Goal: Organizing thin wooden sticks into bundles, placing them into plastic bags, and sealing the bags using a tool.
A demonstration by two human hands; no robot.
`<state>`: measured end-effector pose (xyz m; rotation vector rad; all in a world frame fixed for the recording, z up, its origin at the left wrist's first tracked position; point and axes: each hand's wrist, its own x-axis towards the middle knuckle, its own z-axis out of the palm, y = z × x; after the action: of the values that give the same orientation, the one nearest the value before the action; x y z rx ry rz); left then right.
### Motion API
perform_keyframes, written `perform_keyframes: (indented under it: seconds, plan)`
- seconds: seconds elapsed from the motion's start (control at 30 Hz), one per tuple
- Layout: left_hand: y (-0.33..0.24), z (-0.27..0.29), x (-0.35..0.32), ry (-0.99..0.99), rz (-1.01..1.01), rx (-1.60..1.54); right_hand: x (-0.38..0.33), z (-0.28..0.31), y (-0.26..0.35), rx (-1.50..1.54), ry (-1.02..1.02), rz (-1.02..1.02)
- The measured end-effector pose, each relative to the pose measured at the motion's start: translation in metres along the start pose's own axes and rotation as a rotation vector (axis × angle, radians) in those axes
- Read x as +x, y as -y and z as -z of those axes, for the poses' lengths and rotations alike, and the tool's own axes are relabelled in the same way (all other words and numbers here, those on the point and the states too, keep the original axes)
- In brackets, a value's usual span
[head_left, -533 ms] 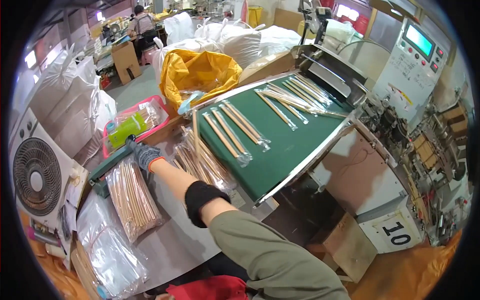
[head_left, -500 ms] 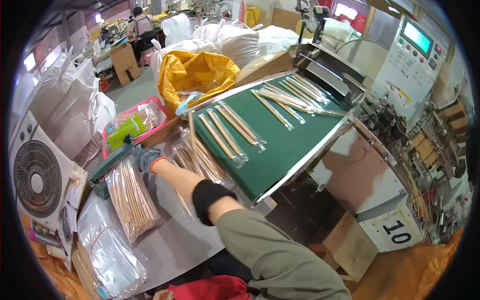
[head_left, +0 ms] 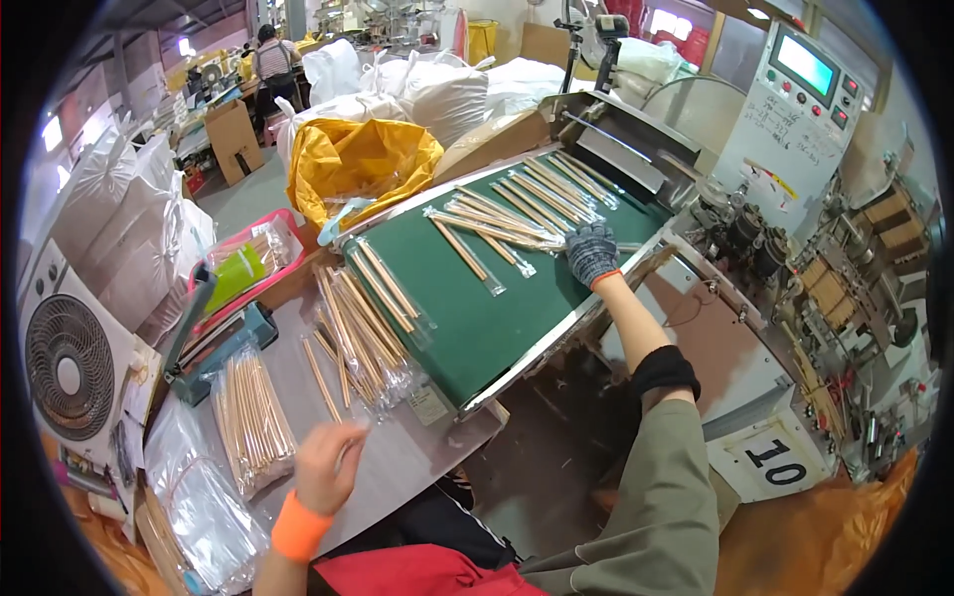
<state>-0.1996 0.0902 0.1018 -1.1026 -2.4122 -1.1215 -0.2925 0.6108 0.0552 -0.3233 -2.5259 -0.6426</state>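
Note:
My right hand (head_left: 593,252), in a grey knit glove, is at the belt's right edge, fingers curled over the ends of wrapped wooden chopsticks (head_left: 502,221). Several more wrapped sets lie slanted across the green conveyor belt (head_left: 497,328), with a separate pair (head_left: 386,285) near its left end. Bare, with an orange wristband, my left hand (head_left: 330,462) hovers above the grey table with fingers loosely apart. Closest to it are a clear bag packed with chopsticks (head_left: 253,412) and a loose heap of wrapped chopsticks (head_left: 363,333) beside the belt.
A teal hand sealer (head_left: 221,343) stands at the table's left with its arm raised. Behind it are a pink basket (head_left: 293,260) and a yellow sack (head_left: 363,164). Empty-looking plastic bags (head_left: 209,497) lie near a fan (head_left: 70,358). Machinery (head_left: 755,233) flanks the belt's right side.
My right hand has gone from the sealer to the belt's right side, and the sealer's arm is now up. My left hand has come into view. Fewer wrapped sets lie at the belt's left end.

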Motion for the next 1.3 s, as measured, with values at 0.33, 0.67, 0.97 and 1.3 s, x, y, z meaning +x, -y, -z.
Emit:
perform_keyframes:
  seconds: [0.33,0.67,0.97,1.3]
  plan:
    - [-0.008,-0.005,0.11,-0.254,-0.314,0.596,-0.043,0.203,0.068,0.523,-0.32,0.527]
    - [0.06,0.069,-0.036,0.299,-0.092,0.319,-0.044,0.265,0.118,0.643,-0.189,0.967]
    - [0.165,0.091,-0.077,-0.168,1.04,-1.207,0.045,0.223,0.272,1.024,-0.21,0.684]
    - [0.275,0.055,-0.014,-0.374,0.967,-1.701,0.141,0.218,0.529,1.045,-0.167,0.463]
